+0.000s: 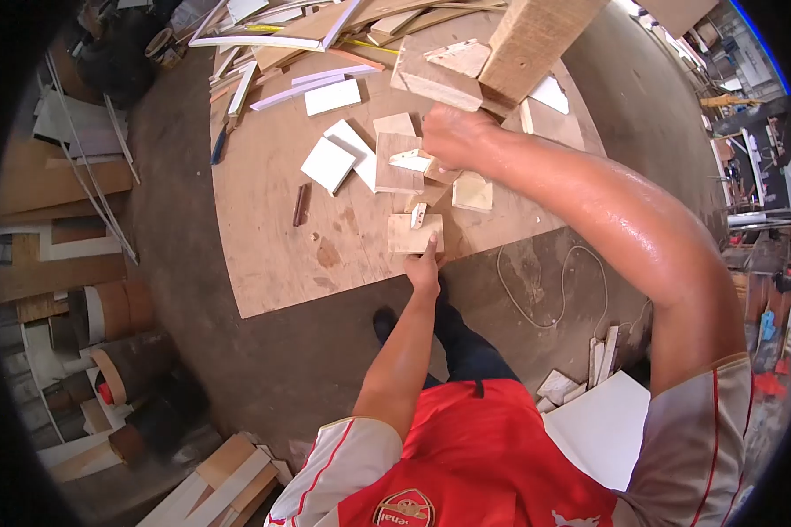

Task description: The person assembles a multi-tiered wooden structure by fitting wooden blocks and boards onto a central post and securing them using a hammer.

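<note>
block (pixel 402 235), pale wood: in the left hand (pixel 424 274), thumb on top; nearer the body than the right hand (pixel 455 139).
right hand: fingers curled tight; what they grip cannot be told.
second block (pixel 392 182), white piece (pixel 404 160) on top: just left of the right hand.
square (pixel 473 195), pale: just bodyward of the right hand.
post (pixel 536 53), thick: just beyond the right hand, hiding part of the table (pixel 272 272).
white panels (pixel 328 164), two, touching: left of the right hand.
brown strip (pixel 301 205): left of both hands.
offcuts (pixel 303 42): heaped beyond both hands.
bucket (pixel 161 46): far left, well beyond both hands; contents too small to tell.
</note>
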The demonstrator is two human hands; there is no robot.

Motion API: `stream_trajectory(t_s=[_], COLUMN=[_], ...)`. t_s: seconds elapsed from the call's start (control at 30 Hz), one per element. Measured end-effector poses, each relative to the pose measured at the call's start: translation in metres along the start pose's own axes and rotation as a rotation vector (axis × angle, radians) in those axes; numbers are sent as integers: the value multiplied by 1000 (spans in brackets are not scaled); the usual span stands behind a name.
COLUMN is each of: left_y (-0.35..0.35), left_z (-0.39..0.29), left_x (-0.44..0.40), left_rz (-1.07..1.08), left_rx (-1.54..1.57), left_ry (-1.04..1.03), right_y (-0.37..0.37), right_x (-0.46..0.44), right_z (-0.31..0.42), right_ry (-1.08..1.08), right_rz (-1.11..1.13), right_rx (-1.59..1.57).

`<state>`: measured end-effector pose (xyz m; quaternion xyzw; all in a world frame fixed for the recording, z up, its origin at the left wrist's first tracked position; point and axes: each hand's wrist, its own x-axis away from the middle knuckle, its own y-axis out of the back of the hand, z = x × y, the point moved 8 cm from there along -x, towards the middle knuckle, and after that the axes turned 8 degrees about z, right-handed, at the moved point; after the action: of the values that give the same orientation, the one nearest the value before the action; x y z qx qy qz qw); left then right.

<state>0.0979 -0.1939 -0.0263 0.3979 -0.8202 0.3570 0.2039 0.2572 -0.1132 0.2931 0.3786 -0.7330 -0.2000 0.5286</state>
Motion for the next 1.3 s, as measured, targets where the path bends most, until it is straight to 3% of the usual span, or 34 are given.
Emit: stream_trajectory(t_s=[0.17, 0.27, 0.37, 0.43, 0.47, 0.5, 0.53, 0.57, 0.63, 0.73, 0.77, 0.87, 1.03, 1.13, 1.3], left_y=[17, 27, 47, 38, 25, 9, -10, -29, -64, -82, -69, -57, -59, -61, -62], left_z=[-5, -30, -83, -122, -137, -149, -166, -172, -173, -169, -133, -105, -128, -129, -125], left_x=[4, 12, -18, -20, -25, -29, -25, -26, -21, -34, -73, -140, -125, -119, -113], left_rz=[5, 190, 102, 120, 229, 307, 386, 526, 784, 821, 843, 842, 728, 727, 739], left_rx=[-377, -776, -1115, -920, -751, -734, -718, -685, -612, -646, -727, -538, -362, -477, -620], left_ry=[369, 501, -249, -426, -723, -778, -831, -657, -297, -396, -65, -266, -530, -527, -502], right_y=[1, 9, 1, -25, -29, -24, -15, -5, 13, 26, 20, 30, 43, 50, 13], right_x=[-5, -7, -18, -48, -53, -47, -43, -38, -31, -24, -32, -28, -2, 23, 124], right_z=[12, 19, 18, 7, 4, 0, 5, 11, 39, 51, 47, 52, 62, 80, 107], right_ry=[-54, -41, -68, -155, -188, -220, -220, -222, -141, -82, -136, -148, -151, -207, -201], right_rz=[39, -46, -269, -385, -461, -554, -553, -554, -320, -212, -68, -140, -116, -489, -1468], right_rx=[7, -9, -116, -405, -572, -773, -660, -548, 291, 478, 496, 836, 642, 463, -326])
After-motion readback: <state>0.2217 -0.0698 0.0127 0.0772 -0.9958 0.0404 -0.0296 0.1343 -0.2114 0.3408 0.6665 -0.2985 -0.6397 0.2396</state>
